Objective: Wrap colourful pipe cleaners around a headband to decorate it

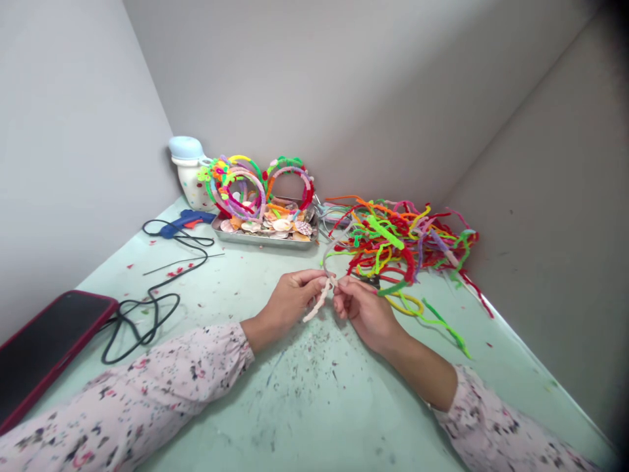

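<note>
Left hand [287, 309] and right hand [366, 314] close together above the pale green desk [314, 419], both fingertip-pinching a pale pink pipe cleaner [317, 303], its free end angled down and away from the grip. Rising from between the hands, a thin loop, perhaps a bare headband [325, 252], though hard to make out against the colours behind. Just beyond the right hand, a tangled heap of multicoloured pipe cleaners [407, 246]. Farther back, near the corner of the walls, a metal tray [260, 240] of seashells [268, 226], with pipe-cleaner-wrapped headbands [255, 187] propped at its back, and a white jar with a pale blue lid [189, 177] beside them. Off to the left, a blue glue gun [184, 223], a black cord [170, 298] and a phone with a red edge [49, 354]. Floral sleeves [122, 393] on both forearms.
</note>
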The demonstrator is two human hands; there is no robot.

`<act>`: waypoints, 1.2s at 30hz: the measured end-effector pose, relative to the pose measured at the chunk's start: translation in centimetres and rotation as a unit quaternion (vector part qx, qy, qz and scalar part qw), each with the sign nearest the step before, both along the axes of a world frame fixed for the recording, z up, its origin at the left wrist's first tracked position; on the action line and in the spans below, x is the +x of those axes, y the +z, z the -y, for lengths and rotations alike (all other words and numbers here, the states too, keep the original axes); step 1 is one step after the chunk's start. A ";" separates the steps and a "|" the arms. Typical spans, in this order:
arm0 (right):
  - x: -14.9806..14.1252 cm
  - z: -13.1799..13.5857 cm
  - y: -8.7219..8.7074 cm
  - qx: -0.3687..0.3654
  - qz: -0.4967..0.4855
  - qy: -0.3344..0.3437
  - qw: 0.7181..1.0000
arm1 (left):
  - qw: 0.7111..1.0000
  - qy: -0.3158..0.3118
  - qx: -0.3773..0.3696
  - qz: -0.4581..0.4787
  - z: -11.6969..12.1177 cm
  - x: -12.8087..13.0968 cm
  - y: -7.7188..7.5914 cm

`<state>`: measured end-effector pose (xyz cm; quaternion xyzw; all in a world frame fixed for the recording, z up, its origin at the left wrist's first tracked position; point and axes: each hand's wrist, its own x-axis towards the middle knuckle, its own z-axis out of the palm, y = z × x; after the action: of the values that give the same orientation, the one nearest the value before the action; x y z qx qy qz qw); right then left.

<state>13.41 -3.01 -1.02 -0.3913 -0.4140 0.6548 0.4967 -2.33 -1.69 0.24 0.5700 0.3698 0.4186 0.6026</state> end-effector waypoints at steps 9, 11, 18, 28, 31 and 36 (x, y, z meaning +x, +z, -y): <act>0.0 0.1 -0.4 0.038 0.042 0.010 0.998 | 1.000 -0.001 0.000 0.014 0.0 0.0 0.2; 0.0 0.1 -0.5 0.054 0.058 0.007 0.997 | 1.000 -0.004 0.007 0.012 -0.1 0.0 0.2; -0.1 0.4 -0.5 0.069 0.101 0.005 0.992 | 1.000 -0.005 0.024 0.019 0.0 0.0 0.3; -0.3 0.7 0.1 0.082 0.138 0.023 0.987 | 1.000 0.007 0.010 0.002 0.0 0.0 0.4; -0.5 0.7 0.1 0.074 0.137 0.016 0.988 | 1.000 0.010 0.009 0.009 0.0 0.0 0.3; -0.7 1.0 0.4 0.073 0.156 0.007 0.985 | 1.000 0.011 0.001 0.011 0.0 0.0 0.0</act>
<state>12.71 -3.97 -0.64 -0.4484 -0.5357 0.5575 0.4484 -2.33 -1.70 0.25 0.5619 0.3690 0.4315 0.6016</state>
